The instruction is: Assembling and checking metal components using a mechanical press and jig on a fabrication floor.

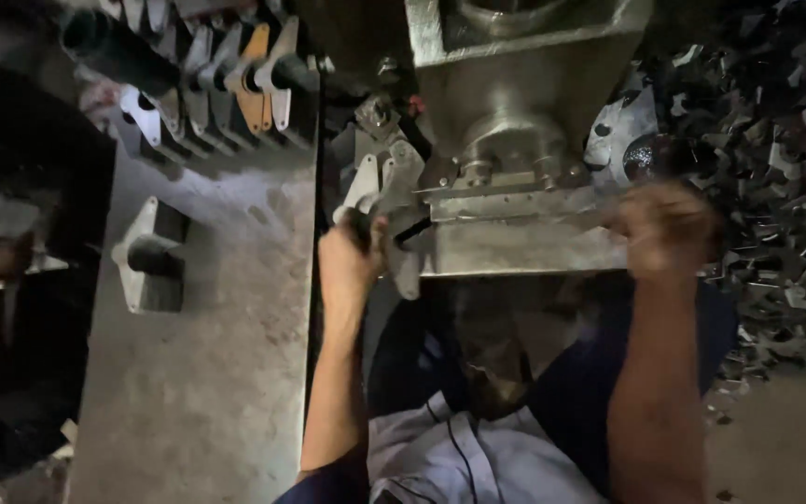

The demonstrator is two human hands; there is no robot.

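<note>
At the press die [506, 201] I had my left hand [349, 257] closed around a flat metal blank [394, 201] at its left edge, seemingly to feed it in, while my right hand [664, 229] was fisted at its right end, though on what I couldn't tell.

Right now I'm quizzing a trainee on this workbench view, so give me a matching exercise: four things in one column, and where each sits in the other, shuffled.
Things:
1. left hand
2. right hand
3. row of flat metal parts
4. heap of metal scrap

Places:
A. far right, beside the press
B. at the press's right front edge
C. top left, lined up at the back of the grey table
D. at the press's left front, gripping pale metal pieces

Pairs: 1-D, 2-B, 3-C, 4-A
</note>
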